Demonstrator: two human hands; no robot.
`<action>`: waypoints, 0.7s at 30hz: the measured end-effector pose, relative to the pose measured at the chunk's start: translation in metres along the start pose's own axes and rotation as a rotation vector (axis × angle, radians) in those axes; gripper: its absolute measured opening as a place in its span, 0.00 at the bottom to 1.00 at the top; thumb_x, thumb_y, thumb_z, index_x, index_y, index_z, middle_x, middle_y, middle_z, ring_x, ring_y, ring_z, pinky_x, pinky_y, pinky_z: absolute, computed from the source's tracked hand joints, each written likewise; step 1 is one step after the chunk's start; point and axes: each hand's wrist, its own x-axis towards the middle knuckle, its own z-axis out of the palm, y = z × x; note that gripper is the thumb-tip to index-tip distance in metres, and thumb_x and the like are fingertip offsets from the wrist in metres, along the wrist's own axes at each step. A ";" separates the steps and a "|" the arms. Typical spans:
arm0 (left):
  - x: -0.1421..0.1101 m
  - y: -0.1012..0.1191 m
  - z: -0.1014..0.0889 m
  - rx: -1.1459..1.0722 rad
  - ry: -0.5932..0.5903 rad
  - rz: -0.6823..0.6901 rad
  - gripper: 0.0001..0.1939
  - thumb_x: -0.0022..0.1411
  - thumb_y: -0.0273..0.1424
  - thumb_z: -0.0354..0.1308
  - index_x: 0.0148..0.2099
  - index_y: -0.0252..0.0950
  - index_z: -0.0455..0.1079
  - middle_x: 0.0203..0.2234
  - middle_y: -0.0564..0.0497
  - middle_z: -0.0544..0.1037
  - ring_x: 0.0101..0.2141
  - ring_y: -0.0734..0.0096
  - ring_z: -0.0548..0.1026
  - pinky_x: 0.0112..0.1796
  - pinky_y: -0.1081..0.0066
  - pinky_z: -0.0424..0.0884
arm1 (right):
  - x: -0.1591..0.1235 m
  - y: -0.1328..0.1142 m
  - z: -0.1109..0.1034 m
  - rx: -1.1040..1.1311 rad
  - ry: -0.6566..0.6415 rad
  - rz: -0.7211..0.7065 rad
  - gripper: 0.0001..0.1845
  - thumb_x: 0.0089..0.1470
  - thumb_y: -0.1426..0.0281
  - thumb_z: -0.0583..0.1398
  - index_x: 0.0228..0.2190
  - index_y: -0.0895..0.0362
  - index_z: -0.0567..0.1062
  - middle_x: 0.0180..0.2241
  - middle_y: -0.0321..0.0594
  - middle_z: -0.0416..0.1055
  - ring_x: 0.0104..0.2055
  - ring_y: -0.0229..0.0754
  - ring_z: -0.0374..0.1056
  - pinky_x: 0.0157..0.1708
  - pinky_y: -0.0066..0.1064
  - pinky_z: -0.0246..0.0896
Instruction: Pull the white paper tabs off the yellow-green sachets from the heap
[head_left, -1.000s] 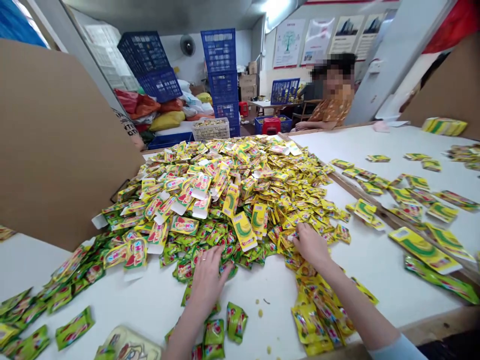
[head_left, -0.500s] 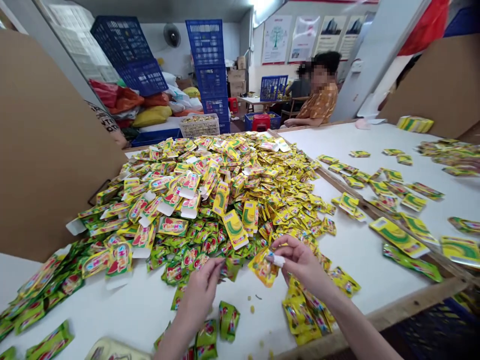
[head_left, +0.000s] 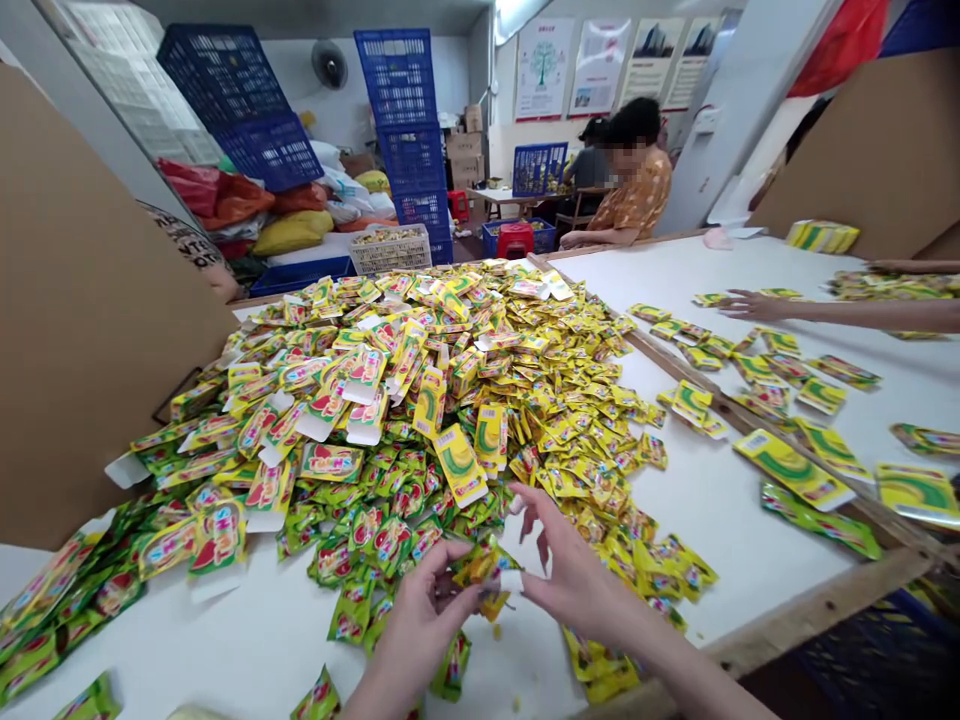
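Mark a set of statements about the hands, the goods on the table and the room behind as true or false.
1. The left hand holds at least one small packet near the right hand. True.
2. The right hand is clenched into a fist. False: its thumb and fingers are parted.
3. Another person's hand extends over the table beyond the wooden divider. True.
4. Nothing lies to the right of the wooden divider. False: yellow cartons lie there.
5. A wall fan shows between two stacks of blue crates. True.
6. All loose packets are yellow. False: green packets lie beside the left hand.
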 end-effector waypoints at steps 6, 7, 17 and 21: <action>0.007 0.010 0.015 0.235 -0.130 0.050 0.11 0.54 0.32 0.58 0.40 0.37 0.65 0.33 0.51 0.74 0.34 0.68 0.74 0.36 0.70 0.71 | -0.006 0.007 -0.015 0.273 -0.304 0.084 0.11 0.52 0.74 0.54 0.37 0.57 0.72 0.34 0.38 0.73 0.37 0.40 0.68 0.38 0.31 0.63; 0.010 0.014 0.014 0.256 -0.130 0.043 0.16 0.51 0.34 0.60 0.43 0.38 0.63 0.34 0.51 0.74 0.35 0.67 0.74 0.36 0.70 0.71 | -0.008 0.009 -0.018 0.214 -0.262 0.078 0.10 0.52 0.75 0.53 0.36 0.57 0.73 0.33 0.37 0.73 0.36 0.40 0.68 0.37 0.30 0.63; 0.107 0.031 -0.036 1.294 0.088 0.605 0.32 0.51 0.11 0.42 0.56 0.40 0.58 0.63 0.45 0.49 0.62 0.57 0.40 0.57 0.46 0.38 | -0.016 0.054 -0.014 -0.671 -0.173 -0.011 0.17 0.45 0.86 0.48 0.32 0.58 0.70 0.33 0.45 0.71 0.36 0.46 0.66 0.36 0.35 0.60; 0.113 0.031 -0.054 1.295 -0.072 0.695 0.29 0.50 0.17 0.47 0.55 0.37 0.59 0.61 0.45 0.55 0.62 0.58 0.43 0.58 0.49 0.38 | -0.016 0.058 -0.020 -0.588 -0.148 -0.018 0.23 0.44 0.87 0.48 0.40 0.57 0.69 0.37 0.43 0.72 0.41 0.44 0.67 0.40 0.33 0.60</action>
